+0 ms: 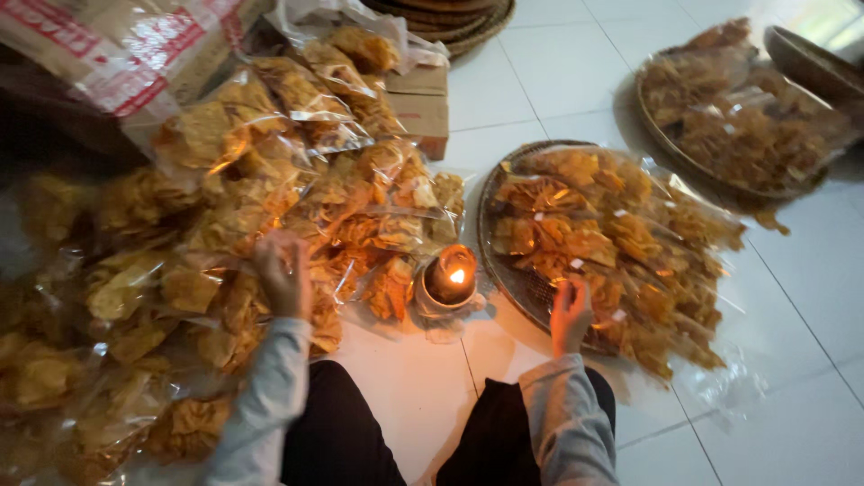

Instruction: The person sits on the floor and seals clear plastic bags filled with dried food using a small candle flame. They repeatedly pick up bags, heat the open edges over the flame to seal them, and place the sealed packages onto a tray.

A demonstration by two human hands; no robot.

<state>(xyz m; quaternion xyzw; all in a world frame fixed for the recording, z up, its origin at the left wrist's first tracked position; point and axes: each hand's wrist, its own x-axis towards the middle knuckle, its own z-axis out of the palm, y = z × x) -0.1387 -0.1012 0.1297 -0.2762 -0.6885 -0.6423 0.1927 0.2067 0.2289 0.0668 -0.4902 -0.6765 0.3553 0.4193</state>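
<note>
At the far left a heap of clear bags [225, 225] full of golden chips covers the floor [810, 297] from the left edge almost to the middle. My left hand [283, 274] lies on top of this heap, fingers curled over one bag; I cannot tell whether they pinch the plastic or only press on it. Behind the heap, toward the top edge, stand two small cardboard boxes [421, 103] with more bags leaning on them.

Just right of the heap, between my hands, a small lit candle [452, 277] sits on the white tiles. Bare tile runs from the candle back toward my knees.

Right of the candle is a round woven tray [504, 270] piled with filled bags [585, 234] that spill over its right rim. My right hand [570, 313] rests at the tray's near rim, fingers closed loosely on a bag edge. At the top right corner a second tray [670, 144] holds darker chips, well apart. Open tile fills the lower right.
</note>
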